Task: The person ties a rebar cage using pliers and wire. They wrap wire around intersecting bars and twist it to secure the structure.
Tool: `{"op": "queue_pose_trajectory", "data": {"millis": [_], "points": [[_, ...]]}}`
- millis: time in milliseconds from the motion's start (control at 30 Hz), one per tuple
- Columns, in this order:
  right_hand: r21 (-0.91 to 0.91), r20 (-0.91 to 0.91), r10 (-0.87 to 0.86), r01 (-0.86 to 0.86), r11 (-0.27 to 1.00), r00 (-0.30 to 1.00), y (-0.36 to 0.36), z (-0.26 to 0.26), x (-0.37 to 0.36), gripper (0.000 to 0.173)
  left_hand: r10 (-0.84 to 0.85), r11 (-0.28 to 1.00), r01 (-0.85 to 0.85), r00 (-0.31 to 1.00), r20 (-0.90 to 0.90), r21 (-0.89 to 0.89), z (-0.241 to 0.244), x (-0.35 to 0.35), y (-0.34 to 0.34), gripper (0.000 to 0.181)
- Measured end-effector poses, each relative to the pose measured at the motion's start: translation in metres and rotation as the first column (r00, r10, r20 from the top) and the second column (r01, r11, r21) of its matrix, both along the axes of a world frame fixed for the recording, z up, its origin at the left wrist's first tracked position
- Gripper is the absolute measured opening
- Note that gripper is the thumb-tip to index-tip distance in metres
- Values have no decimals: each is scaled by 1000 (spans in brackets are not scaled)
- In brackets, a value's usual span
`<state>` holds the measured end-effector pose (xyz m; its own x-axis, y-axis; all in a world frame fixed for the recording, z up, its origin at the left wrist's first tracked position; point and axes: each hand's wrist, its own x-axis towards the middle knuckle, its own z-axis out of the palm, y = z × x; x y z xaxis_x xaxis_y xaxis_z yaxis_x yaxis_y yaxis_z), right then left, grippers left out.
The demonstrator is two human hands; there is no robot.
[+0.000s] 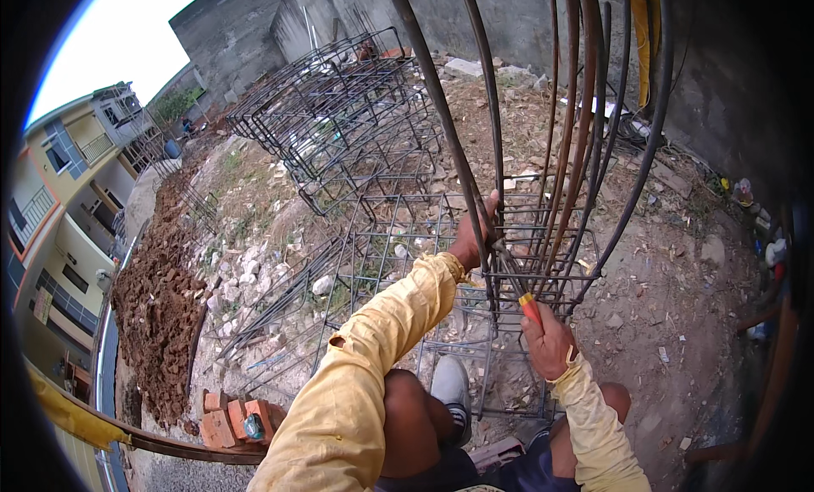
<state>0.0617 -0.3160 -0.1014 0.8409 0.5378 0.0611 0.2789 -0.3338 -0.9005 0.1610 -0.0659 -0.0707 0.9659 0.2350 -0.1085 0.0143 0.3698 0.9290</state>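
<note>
My right hand (548, 342) is closed around the red and yellow handle of pincers (529, 307). The metal jaws reach up to a crossing of bars beside my left hand (474, 234). That hand is wrapped around a thick upright rebar (439, 91), its fingertips showing behind the bar. Several more upright rebars (575, 129) rise out of a column cage with square stirrups (547, 276). The wire at the joint is too small to make out. Below and to the left, a rebar grid (394, 225) spreads close to the ground by my shoe (450, 381).
Large rebar cages (343, 110) are stacked beyond the grid. Loose thin bars (280, 301) lie at left. Red bricks (219, 422) carry a tape measure (254, 426). A soil mound (152, 301) lines a trench, and a concrete wall (509, 21) stands behind. Rubble covers the ground.
</note>
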Motion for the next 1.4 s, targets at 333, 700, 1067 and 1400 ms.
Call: {"op": "queue_pose_trajectory", "data": {"millis": [333, 700, 1067, 1400], "points": [[296, -553, 215, -51, 954, 805, 0, 3, 26, 52, 25, 999, -25, 1000, 6, 36, 5, 1, -1, 37], [483, -560, 336, -31, 875, 757, 3, -18, 15, 40, -4, 1000, 5, 998, -57, 18, 19, -5, -11, 32], [671, -739, 654, 94, 736, 159, -9, -14, 13, 36, 66, 995, -70, 996, -66, -66, 7, -6, -8, 50], [67, 303, -216, 205, 976, 928, 3, -8, -15, 59, 56, 996, -59, 998, -36, -70, 3, -5, 5, 52]]}}
